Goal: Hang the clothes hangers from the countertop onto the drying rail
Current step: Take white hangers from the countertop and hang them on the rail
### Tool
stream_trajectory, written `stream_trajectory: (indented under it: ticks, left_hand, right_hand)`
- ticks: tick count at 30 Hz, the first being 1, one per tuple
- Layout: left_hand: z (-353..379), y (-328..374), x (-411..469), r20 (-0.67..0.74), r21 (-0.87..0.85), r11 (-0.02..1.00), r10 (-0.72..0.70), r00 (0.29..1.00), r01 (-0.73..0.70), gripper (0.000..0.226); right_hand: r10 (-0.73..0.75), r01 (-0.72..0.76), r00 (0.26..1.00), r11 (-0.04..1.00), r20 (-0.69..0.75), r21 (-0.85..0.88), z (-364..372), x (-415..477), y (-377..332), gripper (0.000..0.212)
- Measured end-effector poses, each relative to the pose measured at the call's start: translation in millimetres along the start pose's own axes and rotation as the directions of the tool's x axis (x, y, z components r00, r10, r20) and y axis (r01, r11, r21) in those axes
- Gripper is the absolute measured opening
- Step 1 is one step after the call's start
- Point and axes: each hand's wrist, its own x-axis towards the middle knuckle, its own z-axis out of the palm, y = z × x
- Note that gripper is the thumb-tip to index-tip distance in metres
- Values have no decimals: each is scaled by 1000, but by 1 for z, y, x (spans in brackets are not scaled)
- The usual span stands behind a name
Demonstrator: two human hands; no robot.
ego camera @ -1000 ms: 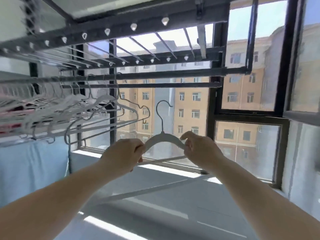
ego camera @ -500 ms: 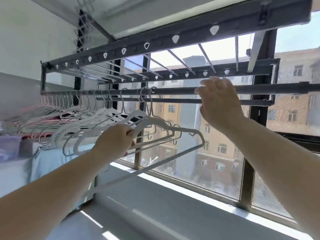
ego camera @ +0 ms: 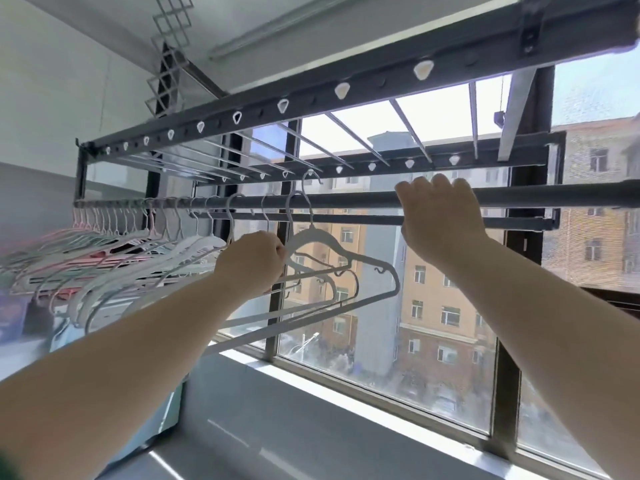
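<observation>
Entry, hanging step, one hanger in hand.

Change vs 1.0 s ago: then both hands held the white hanger (ego camera: 311, 237) low in front of the window (ego camera: 433, 323), hook free. 0.5 s ago the R hand had let go and gone up to the bar. Now the L hand (ego camera: 251, 263) alone has lifted the hanger to the drying rail (ego camera: 346, 199).

Its wire hook (ego camera: 310, 172) stands above the rail line, just R of the last hooks already on. Can't tell if it's over the bar yet or just behind it. Judgement: hook-on is imminent. It needs a short lower and release, then back to the countertop (ego camera: 311, 438) for the next one.

Hands:
- L hand: closed round the hanger's near shoulder by the neck, firm grip.
- R hand (ego camera: 440, 223): holds nothing. Fingers fairly straight, laid against the rail w/ tips showing just above it. Prob. steadying the bar.

Materials/shapes:
- Hanger: slim, matt, pale plastic-looking body w/ rounded shoulders, a small nub hook near the far end and a straight bottom bar. The hook is thin bent wire and should slide easily on the tube.
- Rail: dark, smooth, round tube.
- Rack beam (ego camera: 346, 98) above: dark flat section w/ white teardrop-ish eyelets and thin silvery cross rods.
- Hung hangers (ego camera: 138, 244): packed row at L in pink, white and pale blue-green, all tilted, shoulders overlapping.
</observation>
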Motion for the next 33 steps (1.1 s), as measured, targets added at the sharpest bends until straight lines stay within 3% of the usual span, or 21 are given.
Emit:
stream_trajectory:
  ticks: [13,17,25,30,33]
  left_hand:
    - [23,7,-1,28,78,995,55,998,-57,32]
    - [24,9,-6,56,35,997,62,997,-64,31]
    - [2,18,-28,-91,115,991,79,993,-69,36]
    - [2,36,-62,-210,-29,975,208,955,-219,26]
    - [19,51,-92,-155,-75,936,330,931,-344,24]
  right_hand:
    - [11,-12,1000,1000,15,24,-2,-5,-3,46]
    - [16,-18,1000,999,24,47,-5,-8,-3,48]
    - [7,-7,1000,997,1,80,-14,-25,-2,45]
    - [-3,2,1000,992,5,129,-26,-52,-6,40]
    - [-18,9,998,990,62,140,-29,-77,-4,40]
